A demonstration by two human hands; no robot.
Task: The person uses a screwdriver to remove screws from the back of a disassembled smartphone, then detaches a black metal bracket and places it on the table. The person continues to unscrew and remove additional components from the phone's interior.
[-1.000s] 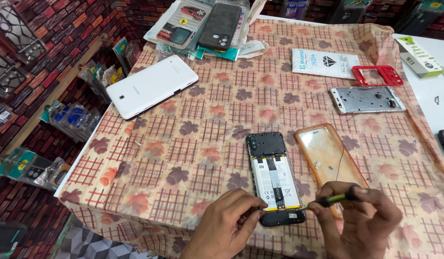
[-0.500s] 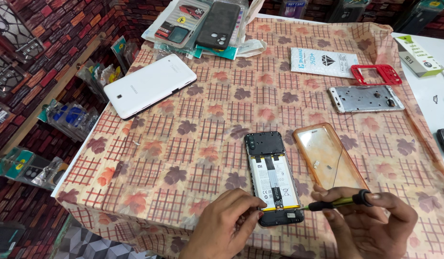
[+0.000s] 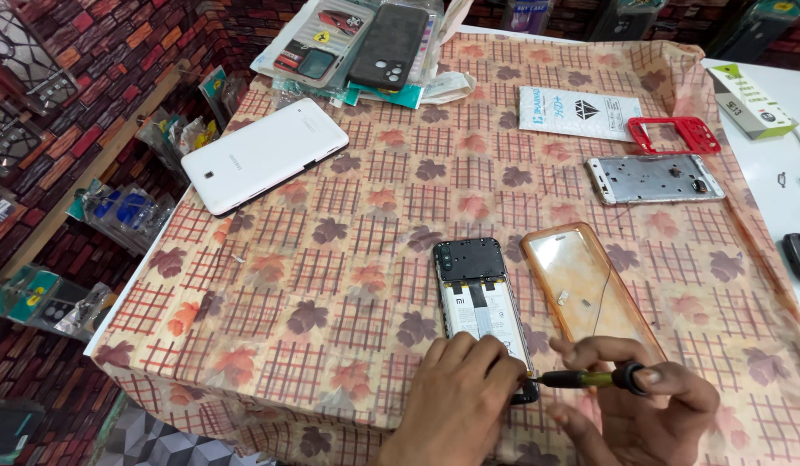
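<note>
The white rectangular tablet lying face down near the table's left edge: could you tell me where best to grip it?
Probably grip the white rectangular tablet across its two long edges, from above: it lies flat on the leaf-patterned tablecloth, with both sides clear and one corner near the edge.

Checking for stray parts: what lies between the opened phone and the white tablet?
In the head view, only bare patterned tablecloth lies between the opened phone and the white tablet.
</note>
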